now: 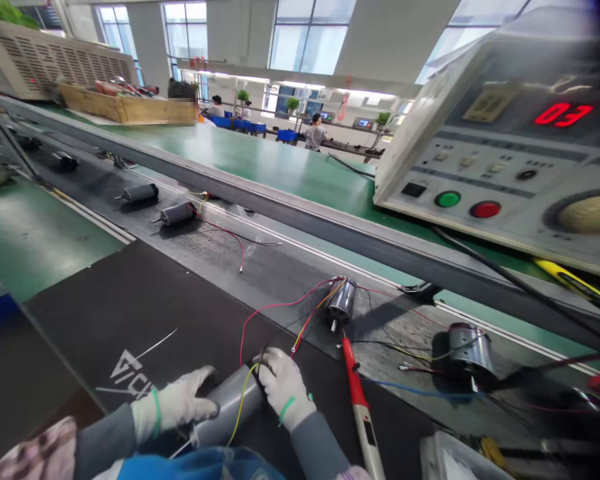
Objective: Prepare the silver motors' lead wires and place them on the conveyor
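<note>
One tester [505, 157]: beyond the probe [355, 380], to its right, showing 03.
Gray motor [227, 410]: left of the probe, slantwise at my gloved hands.
Left grip [176, 403]: farther left of the probe, spread, thumb against the gray motor.
Right grip [284, 388]: nearer the probe, fingers bunched at the motor's wired end; I cannot tell what they pinch.
Silver motor [343, 300]: just past the probe's tip.

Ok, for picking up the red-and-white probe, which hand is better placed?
Right, probably. The right hand is nearer the red-and-white probe, at the wire end of the grey motor; the left hand is on the motor's opposite side, farther away.
</note>
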{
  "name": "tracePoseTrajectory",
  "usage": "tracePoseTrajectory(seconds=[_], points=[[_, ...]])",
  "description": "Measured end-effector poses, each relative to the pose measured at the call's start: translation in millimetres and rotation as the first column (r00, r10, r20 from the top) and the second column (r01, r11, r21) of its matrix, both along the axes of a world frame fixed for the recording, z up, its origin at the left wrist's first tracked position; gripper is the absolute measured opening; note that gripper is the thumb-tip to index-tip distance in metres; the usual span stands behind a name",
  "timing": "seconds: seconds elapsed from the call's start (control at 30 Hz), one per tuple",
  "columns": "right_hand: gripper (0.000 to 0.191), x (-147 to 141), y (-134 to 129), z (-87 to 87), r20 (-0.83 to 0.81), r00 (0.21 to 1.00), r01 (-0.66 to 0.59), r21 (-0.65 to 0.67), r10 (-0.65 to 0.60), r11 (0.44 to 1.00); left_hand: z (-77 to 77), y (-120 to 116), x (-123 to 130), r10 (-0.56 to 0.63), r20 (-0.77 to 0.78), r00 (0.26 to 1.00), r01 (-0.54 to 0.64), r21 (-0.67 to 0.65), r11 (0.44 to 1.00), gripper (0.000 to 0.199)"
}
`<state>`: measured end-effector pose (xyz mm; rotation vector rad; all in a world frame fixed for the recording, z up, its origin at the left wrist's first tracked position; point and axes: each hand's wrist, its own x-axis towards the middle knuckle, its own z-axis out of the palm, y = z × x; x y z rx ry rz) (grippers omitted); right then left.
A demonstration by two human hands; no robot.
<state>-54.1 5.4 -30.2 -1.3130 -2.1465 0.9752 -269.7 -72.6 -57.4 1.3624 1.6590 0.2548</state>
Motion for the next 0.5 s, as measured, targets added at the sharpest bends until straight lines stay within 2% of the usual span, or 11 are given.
tracePoseTrajectory(seconds=[0.07, 0.13, 0.2, 0.27, 0.3, 0.33, 0.43, 0.5], points=[[0.022, -6.7, -3.1, 6.8, -0.186, 0.978, 0.079, -0.092, -0.096, 0.993, -3.4, 1.5, 9.7, 0.010, 0.066, 0.998, -0.010, -0.009, 1.000, 0.078], [0.019, -8.3, -4.5, 5.8, -0.355, 0.905, 0.154, -0.237, -0.233, 0.959, -5.8, 1.9, 21.2, -0.010, 0.102, 0.995, 0.003, 0.061, 0.998, 0.083], [0.017, -5.5, -0.2, -1.9, -0.496, 0.738, 0.233, -0.449, -0.457, 0.863, -5.5, 4.5, 33.1, -0.034, 0.115, 0.993, 0.020, 0.121, 0.992, 0.083], [0.024, -0.8, 9.2, -10.8, -0.539, 0.510, 0.281, -0.632, -0.670, 0.722, -3.7, 9.4, 44.0, -0.028, 0.098, 0.995, 0.017, 0.110, 0.994, 0.086], [0.028, 1.3, 14.1, -13.9, -0.533, 0.418, 0.293, -0.687, -0.736, 0.665, -3.0, 11.9, 48.7, -0.024, 0.086, 0.996, 0.015, 0.102, 0.995, 0.089], [0.032, 2.6, 17.8, -15.6, -0.525, 0.360, 0.301, -0.717, -0.771, 0.628, -2.7, 14.0, 52.7, -0.020, 0.075, 0.997, 0.012, 0.100, 0.995, 0.092], [0.035, -1.3, 14.9, -13.0, -0.533, 0.321, 0.263, -0.744, -0.783, 0.614, -6.0, 14.8, 61.9, -0.019, 0.048, 0.999, 0.013, 0.121, 0.993, 0.096], [0.033, -11.4, 2.1, -9.4, -0.521, 0.361, 0.242, -0.748, -0.773, 0.618, -11.7, 11.8, 68.6, -0.024, 0.033, 0.999, 0.018, 0.172, 0.985, 0.099]])
